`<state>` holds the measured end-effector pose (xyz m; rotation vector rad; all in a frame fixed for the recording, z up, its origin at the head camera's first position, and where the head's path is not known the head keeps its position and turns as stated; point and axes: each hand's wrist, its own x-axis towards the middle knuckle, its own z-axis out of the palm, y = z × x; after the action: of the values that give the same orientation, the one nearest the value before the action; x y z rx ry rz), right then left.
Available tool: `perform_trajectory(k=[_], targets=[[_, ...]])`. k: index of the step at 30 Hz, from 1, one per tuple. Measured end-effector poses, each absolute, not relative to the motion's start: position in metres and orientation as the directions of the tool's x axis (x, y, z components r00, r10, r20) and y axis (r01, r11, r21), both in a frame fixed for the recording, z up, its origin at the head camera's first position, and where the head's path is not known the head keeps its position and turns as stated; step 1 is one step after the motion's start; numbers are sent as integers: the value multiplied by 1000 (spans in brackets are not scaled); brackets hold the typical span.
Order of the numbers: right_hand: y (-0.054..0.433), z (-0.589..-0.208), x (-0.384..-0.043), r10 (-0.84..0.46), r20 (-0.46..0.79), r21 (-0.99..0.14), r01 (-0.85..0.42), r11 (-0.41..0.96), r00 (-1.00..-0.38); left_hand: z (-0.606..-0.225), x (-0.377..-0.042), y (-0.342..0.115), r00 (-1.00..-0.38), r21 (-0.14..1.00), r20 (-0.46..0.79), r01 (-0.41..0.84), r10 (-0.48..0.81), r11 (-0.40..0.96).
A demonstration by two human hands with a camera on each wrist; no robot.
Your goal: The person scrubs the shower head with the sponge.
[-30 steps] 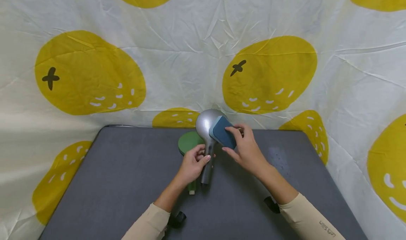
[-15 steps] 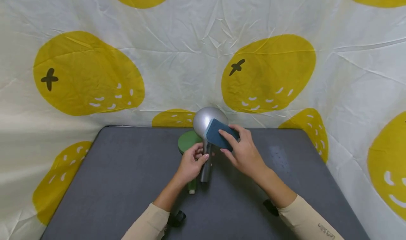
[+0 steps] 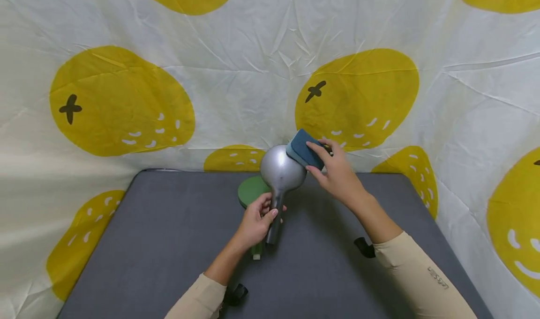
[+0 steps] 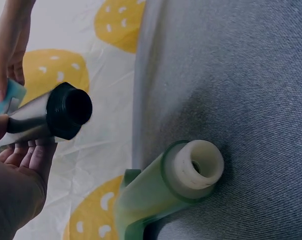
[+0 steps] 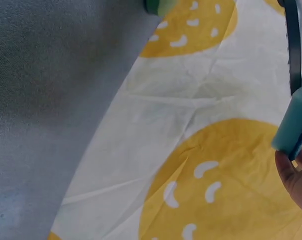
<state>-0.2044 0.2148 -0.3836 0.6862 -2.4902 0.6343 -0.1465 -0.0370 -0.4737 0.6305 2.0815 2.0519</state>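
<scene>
My left hand [image 3: 254,221] grips the dark handle of a silver shower head [image 3: 281,166], held up over the table with its round back toward me. In the left wrist view the handle's black threaded end [image 4: 71,111] points outward. My right hand [image 3: 339,174] pinches a blue two-layer sponge [image 3: 308,149], its light side against the upper right of the round head. The right wrist view catches the sponge [image 5: 293,122] at its right edge, fingertips on its lower end. Below and behind the left hand lies a green shower head [image 3: 251,190], partly hidden by that hand.
A grey cloth-covered table [image 3: 177,234] stretches beneath both hands. Behind it hangs a white curtain [image 3: 240,99] printed with yellow fruit shapes. A damp-looking patch [image 3: 371,211] marks the table at the right. Black wrist straps [image 3: 363,247] sit under the forearms.
The sponge first slid down and left to the neck of the silver shower head, then went up and right to its upper rim. The left hand stays nearly still.
</scene>
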Motion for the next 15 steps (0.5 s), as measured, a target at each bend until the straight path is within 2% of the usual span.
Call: perform_trajectory(k=[4,15], targets=[[216,-385,-206,-298,566,-347,-550,760,-769,-477,-147,-35,-897,980,195,189,396,-56],[203,-409,-187,-299,655,-321,-614,722,-694,-475,-152,-34,-892,979,199,161,406,-127]])
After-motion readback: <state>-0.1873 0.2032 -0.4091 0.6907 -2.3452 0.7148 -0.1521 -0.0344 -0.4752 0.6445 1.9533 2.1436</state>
